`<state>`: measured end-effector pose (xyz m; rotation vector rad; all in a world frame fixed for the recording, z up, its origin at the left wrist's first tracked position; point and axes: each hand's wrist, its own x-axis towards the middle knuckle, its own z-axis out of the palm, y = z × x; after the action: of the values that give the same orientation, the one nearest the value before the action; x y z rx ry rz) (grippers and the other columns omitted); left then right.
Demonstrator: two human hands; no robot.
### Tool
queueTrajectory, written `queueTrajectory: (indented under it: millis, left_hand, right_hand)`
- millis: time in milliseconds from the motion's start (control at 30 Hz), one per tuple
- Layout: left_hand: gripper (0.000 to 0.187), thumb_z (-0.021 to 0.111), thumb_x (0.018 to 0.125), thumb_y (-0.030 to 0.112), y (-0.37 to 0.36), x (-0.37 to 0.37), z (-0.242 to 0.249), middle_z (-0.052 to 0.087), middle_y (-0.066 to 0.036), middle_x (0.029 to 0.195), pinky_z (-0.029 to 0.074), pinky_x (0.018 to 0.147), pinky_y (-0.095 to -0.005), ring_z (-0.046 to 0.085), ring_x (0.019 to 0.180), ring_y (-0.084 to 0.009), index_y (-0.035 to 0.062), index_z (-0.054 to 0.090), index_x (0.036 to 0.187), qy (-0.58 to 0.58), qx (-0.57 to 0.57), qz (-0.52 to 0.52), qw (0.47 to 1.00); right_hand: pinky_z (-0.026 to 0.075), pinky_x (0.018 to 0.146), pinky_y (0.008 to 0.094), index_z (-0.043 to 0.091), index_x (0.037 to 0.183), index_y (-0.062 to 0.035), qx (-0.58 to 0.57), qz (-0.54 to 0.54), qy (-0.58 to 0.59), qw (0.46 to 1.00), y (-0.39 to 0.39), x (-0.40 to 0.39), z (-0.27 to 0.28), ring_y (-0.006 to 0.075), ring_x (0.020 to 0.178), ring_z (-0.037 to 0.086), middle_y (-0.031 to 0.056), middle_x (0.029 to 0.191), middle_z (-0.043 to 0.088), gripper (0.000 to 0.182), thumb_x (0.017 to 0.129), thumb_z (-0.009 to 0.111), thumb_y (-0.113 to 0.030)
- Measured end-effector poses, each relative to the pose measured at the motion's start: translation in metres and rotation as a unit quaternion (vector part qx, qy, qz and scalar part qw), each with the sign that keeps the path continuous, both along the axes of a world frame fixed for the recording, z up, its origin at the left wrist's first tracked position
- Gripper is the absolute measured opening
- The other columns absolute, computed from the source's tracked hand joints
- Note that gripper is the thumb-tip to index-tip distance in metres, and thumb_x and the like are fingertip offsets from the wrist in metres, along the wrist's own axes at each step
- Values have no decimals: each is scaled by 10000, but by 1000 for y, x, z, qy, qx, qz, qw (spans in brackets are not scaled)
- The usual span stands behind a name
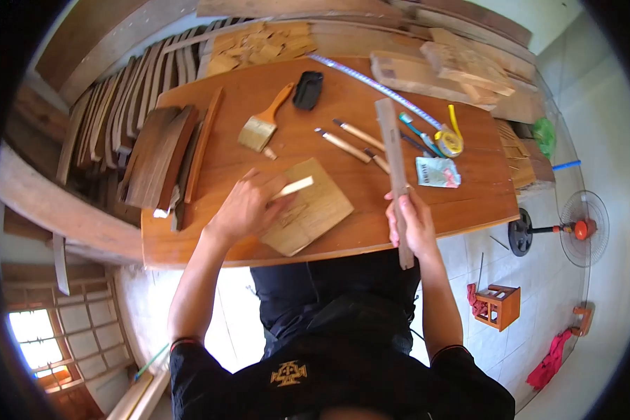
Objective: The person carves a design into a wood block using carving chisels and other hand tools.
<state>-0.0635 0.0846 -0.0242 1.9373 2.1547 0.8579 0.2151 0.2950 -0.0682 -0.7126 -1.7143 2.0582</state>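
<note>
My left hand (245, 204) is over a square wooden board (322, 210) at the table's front, fingers curled round a short white stick-like piece (298, 185). The piece points right above the board; its lower end is hidden by the fingers. Carved or drawn marks show on the board by my fingers. To the right, my right hand (413, 222) grips a long, narrow strip of brown wood (392, 140) near its lower end. The strip stands roughly lengthwise away from me, its near end just past the table edge.
On the table (462, 206) lie a wide paintbrush (261, 126), a black holder (308, 91), wooden-handled chisels (346, 145), a toothbrush (420, 133), an extended tape measure (449, 142) and a small packet (437, 172). Stacked boards (157, 157) line the left; a fan (584, 229) stands right.
</note>
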Motion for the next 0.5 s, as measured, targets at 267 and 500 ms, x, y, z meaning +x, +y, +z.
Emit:
queueTrajectory:
  millis: [267, 500]
  left_hand:
    - [176, 737, 948, 182, -9, -44, 18, 705, -124, 823, 522, 681, -344, 672, 734, -180, 49, 715, 1062, -156, 21, 230, 960]
    - [219, 758, 913, 177, -8, -26, 22, 714, -130, 970, 543, 787, -399, 700, 880, -287, 74, 734, 1105, -90, 4, 84, 992]
  right_hand:
    - [445, 384, 266, 537, 1205, 3, -12, -8, 15, 1000, 0, 0, 1, 94, 442, 500, 30, 735, 532, 405, 1118, 443, -381]
    - [447, 386, 264, 537, 1203, -1, -9, -14, 15, 1000, 1, -2, 1, 93, 445, 500, 27, 734, 524, 409, 1120, 434, -388]
